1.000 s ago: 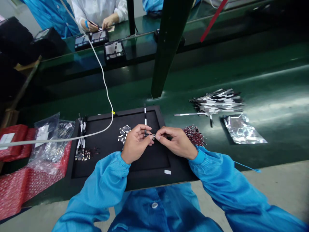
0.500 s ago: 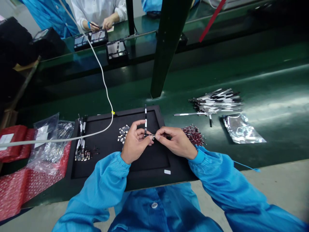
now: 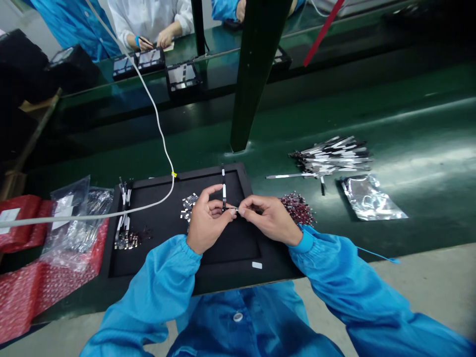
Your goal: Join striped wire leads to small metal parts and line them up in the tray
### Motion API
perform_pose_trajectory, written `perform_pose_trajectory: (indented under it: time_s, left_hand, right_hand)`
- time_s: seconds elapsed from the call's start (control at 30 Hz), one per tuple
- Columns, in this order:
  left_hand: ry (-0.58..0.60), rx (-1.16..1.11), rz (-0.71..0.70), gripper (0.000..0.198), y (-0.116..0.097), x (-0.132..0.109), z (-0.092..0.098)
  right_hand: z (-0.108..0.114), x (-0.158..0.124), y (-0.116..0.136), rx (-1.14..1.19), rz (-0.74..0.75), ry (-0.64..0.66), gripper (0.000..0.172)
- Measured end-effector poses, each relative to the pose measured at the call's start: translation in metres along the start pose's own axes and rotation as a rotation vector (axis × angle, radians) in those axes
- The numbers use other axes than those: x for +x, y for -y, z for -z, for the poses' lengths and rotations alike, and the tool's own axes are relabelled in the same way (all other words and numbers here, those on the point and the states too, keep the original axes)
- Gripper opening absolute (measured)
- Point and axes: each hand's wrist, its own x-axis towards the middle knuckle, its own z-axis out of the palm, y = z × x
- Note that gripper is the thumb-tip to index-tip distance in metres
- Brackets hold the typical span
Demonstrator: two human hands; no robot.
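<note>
A slim, flat black-and-white strip [image 3: 223, 191] is held over the right half of a matte black tray [image 3: 230, 250], its recessed floor framed by a straight, raised rim. Small glinting pieces [image 3: 189, 203] are heaped beside the left hand [image 3: 208, 223]; dark-red parts [image 3: 298, 208] are piled just past the right hand [image 3: 273, 219], with a crinkled silver bag [image 3: 372, 198] farther off. Room is left between the hands and the tray's near edge, and smooth green tabletop [image 3: 201, 144] is stretched beyond its far one. The strip's near end is gripped by the left hand, forefinger raised and curved; a tiny part, apparently joined to it, is pinched by the right thumb and forefinger.
</note>
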Motion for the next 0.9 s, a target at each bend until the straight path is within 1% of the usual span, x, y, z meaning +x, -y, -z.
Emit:
perform_pose_trajectory:
  time_s: [0.13,0.2,0.37,0.47,0.63,0.9]
  left_hand:
    - [0.027,-0.051,0.073,0.066,-0.004,0.002,0.001]
    - [0.043,-0.073,0.111,0.064,-0.005,0.003,0.002]
    - [0.071,-0.114,0.171,0.036,-0.003,0.005,0.006]
    - [0.096,-0.121,0.180,0.029,-0.002,0.005,0.008]
    - [0.122,-0.134,0.225,0.026,-0.002,0.005,0.010]
    - [0.130,-0.119,0.218,0.026,0.001,0.006,0.011]
  right_hand:
    - [0.001,0.000,0.001,0.009,0.001,0.016,0.018]
    - [0.002,0.000,0.001,0.013,0.000,0.024,0.018]
    - [0.004,0.000,0.001,0.071,-0.022,0.058,0.020]
    - [0.006,0.000,0.000,0.131,-0.051,0.082,0.022]
    - [0.007,0.002,-0.002,0.216,-0.078,0.114,0.027]
    - [0.011,0.006,-0.002,0.268,-0.116,0.158,0.029]
